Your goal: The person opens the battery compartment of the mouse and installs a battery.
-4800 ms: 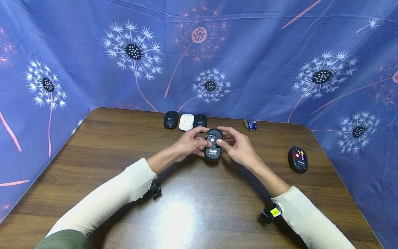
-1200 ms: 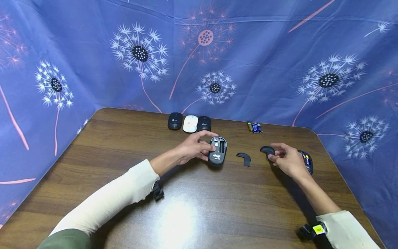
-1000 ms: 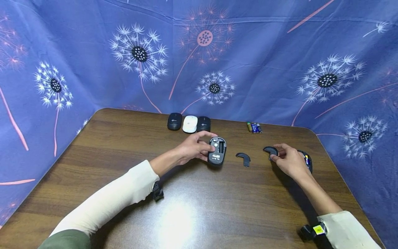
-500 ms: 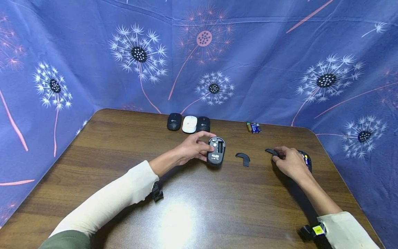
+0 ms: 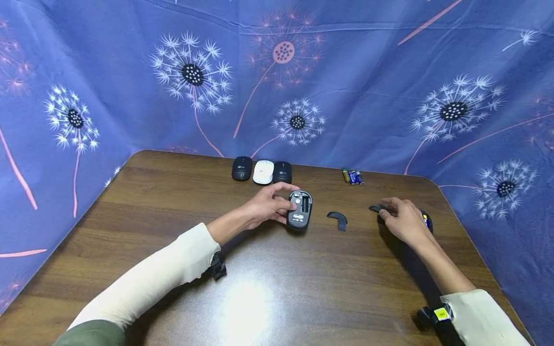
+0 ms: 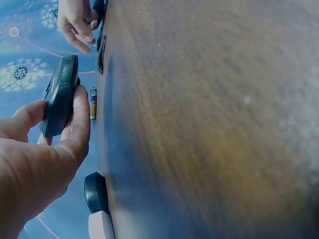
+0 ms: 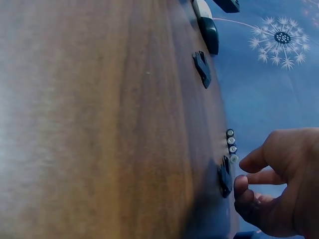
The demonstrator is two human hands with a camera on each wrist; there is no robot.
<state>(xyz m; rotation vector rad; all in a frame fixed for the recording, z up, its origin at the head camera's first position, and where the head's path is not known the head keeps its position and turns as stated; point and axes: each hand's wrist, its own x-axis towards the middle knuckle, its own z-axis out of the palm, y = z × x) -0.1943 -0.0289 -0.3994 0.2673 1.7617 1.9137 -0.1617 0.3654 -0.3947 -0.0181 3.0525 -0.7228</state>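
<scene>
My left hand [image 5: 268,206] holds a black computer mouse [image 5: 297,220] underside up, thumb on the base and fingers round its edge. Its battery compartment is uncovered and looks bare. In the left wrist view the mouse [image 6: 60,102] stands clear of the table. One hooked black battery cover [image 5: 342,222] lies on the wood to the right. A second battery cover [image 7: 225,177] lies by my right hand [image 7: 279,184], whose loosely bent fingers hold nothing. From the head view, my right hand [image 5: 402,218] partly hides that cover and another upturned black mouse [image 5: 427,221].
At the back edge of the brown table [image 5: 182,202], a black mouse [image 5: 242,168], a white mouse [image 5: 263,172] and another black mouse [image 5: 283,172] sit side by side. Several batteries [image 5: 353,177] lie farther right. A patterned blue cloth [image 5: 346,96] hangs behind.
Both hands were at the mouse earlier; the right then carried a battery cover to the right, lowered it to the table and let go. The left hand keeps its hold on the mouse.
</scene>
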